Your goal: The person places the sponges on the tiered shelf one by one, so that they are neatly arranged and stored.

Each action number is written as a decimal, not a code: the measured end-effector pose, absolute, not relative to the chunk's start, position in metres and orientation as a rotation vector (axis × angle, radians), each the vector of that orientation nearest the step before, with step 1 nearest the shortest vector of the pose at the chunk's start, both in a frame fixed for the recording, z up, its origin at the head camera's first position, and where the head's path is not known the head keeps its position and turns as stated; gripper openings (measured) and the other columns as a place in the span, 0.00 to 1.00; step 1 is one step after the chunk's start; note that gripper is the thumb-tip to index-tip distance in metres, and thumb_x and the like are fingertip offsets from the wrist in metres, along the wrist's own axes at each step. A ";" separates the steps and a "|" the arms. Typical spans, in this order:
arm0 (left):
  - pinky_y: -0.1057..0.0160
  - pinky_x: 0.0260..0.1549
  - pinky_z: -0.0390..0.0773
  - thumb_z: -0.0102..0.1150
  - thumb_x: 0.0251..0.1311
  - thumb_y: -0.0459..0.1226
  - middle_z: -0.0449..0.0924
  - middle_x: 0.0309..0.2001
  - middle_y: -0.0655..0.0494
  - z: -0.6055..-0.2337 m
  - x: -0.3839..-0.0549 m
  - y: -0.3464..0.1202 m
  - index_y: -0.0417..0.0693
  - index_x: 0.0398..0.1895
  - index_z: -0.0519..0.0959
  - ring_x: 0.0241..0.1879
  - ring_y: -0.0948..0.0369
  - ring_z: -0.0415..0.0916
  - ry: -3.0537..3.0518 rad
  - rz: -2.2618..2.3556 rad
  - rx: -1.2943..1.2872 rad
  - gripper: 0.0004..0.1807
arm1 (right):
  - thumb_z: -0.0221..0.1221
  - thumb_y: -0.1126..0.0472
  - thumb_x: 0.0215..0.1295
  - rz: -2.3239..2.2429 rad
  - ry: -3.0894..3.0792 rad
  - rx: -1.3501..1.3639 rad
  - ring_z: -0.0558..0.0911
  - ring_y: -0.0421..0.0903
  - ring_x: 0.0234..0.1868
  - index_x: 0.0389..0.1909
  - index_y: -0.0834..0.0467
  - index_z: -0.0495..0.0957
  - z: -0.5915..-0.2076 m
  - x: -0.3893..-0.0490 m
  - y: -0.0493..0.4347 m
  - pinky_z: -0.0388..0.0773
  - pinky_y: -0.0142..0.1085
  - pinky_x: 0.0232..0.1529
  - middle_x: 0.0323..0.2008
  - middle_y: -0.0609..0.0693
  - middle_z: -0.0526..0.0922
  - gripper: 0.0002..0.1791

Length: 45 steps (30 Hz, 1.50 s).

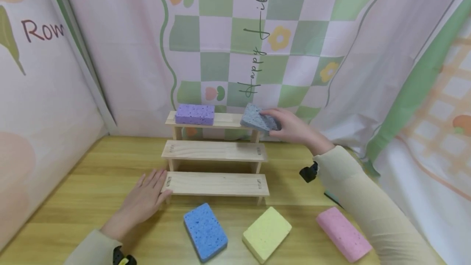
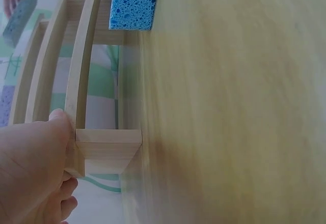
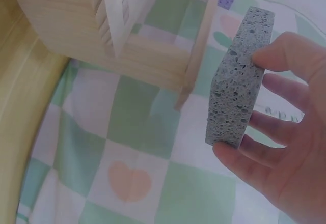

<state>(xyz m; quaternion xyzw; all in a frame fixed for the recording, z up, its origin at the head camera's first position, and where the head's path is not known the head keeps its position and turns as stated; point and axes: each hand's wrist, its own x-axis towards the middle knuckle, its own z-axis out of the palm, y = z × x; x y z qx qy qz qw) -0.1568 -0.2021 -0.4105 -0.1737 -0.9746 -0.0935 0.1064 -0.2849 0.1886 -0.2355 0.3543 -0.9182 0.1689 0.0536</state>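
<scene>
My right hand (image 1: 292, 128) grips a grey-blue sponge (image 1: 254, 117) between thumb and fingers at the right end of the top step. In the right wrist view the speckled sponge (image 3: 239, 76) is tilted, with a gap between it and the board. A three-step wooden stand (image 1: 215, 184) stands on the table. My left hand (image 1: 145, 199) holds the left end of its lowest step; the left wrist view shows the thumb (image 2: 58, 119) against the board and the fingers bent around its end. A purple sponge (image 1: 195, 114) lies on the top step's left side.
In front of the stand, a blue sponge (image 1: 206, 232), a yellow sponge (image 1: 266, 234) and a pink sponge (image 1: 344, 234) lie on the wood-grain table (image 1: 92, 175). A checked curtain (image 1: 250, 32) hangs right behind the stand. More cloth encloses both sides.
</scene>
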 end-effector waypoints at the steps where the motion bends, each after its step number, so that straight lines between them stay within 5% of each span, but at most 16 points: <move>1: 0.43 0.62 0.46 0.37 0.70 0.51 0.54 0.66 0.36 -0.410 -0.157 -0.202 0.29 0.66 0.56 0.65 0.41 0.50 -2.871 -0.274 -0.513 0.35 | 0.58 0.66 0.52 0.507 -2.789 1.081 0.63 0.61 0.61 0.64 0.60 0.64 -0.236 -0.286 0.186 0.61 0.56 0.57 0.63 0.64 0.61 0.34; 45: 0.43 0.62 0.47 0.38 0.70 0.51 0.55 0.66 0.36 -0.408 -0.155 -0.200 0.29 0.66 0.56 0.65 0.41 0.50 -2.877 -0.291 -0.507 0.35 | 0.55 0.66 0.54 0.464 -2.926 1.165 0.55 0.59 0.66 0.64 0.56 0.65 -0.239 -0.322 0.133 0.49 0.54 0.64 0.66 0.62 0.57 0.32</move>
